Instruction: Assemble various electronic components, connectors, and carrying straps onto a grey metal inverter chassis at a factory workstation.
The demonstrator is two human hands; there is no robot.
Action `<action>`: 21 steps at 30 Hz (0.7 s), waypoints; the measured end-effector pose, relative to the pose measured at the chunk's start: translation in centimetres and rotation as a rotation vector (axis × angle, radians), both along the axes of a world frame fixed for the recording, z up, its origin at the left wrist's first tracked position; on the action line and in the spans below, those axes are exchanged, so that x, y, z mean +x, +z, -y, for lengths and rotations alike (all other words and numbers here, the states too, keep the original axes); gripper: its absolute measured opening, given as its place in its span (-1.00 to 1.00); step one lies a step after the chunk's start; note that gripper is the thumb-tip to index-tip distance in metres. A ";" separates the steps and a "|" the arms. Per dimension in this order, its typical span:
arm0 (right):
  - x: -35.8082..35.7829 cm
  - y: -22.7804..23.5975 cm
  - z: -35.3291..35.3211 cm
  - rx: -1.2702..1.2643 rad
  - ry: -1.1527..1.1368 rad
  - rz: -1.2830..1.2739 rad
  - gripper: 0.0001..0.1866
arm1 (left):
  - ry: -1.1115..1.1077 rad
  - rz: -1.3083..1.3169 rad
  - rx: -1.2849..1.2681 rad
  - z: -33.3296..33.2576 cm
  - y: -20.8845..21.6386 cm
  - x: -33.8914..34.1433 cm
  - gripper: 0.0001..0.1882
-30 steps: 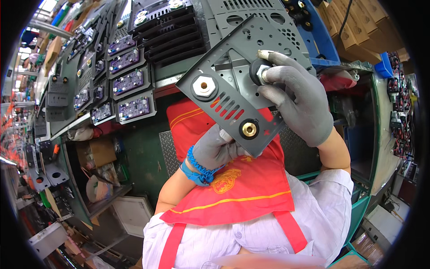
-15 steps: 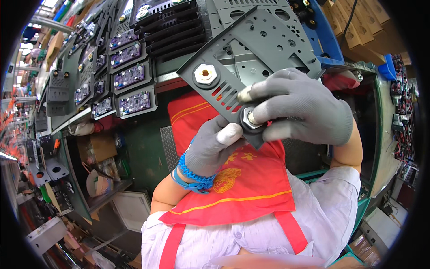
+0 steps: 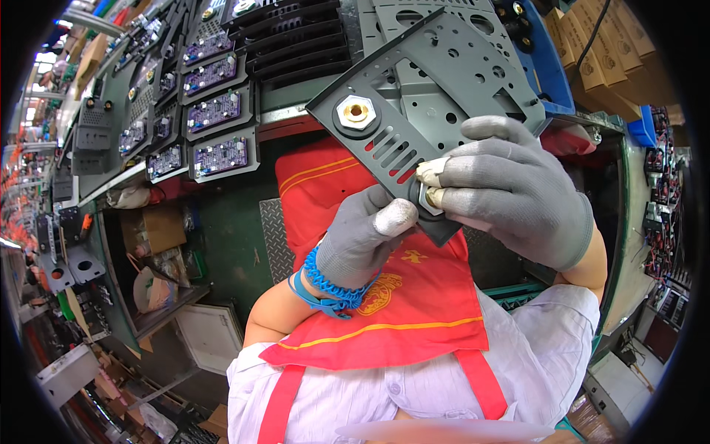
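A dark grey metal plate with slots, round holes and a bent edge is held tilted in front of me. My left hand, in a grey glove with a whitish thumb tip, grips its near corner, thumb on top and other fingers hidden beneath. A large silver hex nut with a brass-coloured centre sits at the plate's left corner. A second hex nut at the near corner is partly covered by my right hand, also gloved. Its thumb is hidden, and its fingertips are closed on that nut.
Purple circuit boards on grey trays line the bench at left. Dark slotted panels are stacked behind them. More grey plates lie beyond the held one. A blue bin and cardboard boxes stand at far right.
The plate has shifted slightly to the right in view, together with both hands. My right fingers have drawn together over the near nut, covering more of it.
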State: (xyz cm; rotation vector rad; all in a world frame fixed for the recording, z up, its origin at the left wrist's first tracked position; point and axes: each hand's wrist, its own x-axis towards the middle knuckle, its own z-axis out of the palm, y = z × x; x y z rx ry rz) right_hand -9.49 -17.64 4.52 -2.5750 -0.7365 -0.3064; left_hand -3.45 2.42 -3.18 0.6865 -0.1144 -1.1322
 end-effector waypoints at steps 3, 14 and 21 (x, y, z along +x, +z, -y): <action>0.1 0.2 -0.1 0.003 -0.023 0.002 -0.80 | -0.116 0.065 0.002 -0.3 -0.3 0.5 -0.22; 1.2 0.3 0.5 0.148 0.081 -0.074 -0.74 | -0.123 0.082 0.009 -0.3 -0.5 0.5 -0.20; 0.0 0.4 -0.7 0.173 -0.040 -0.144 -0.73 | -0.036 -0.042 -0.006 -0.1 -0.5 0.2 -0.45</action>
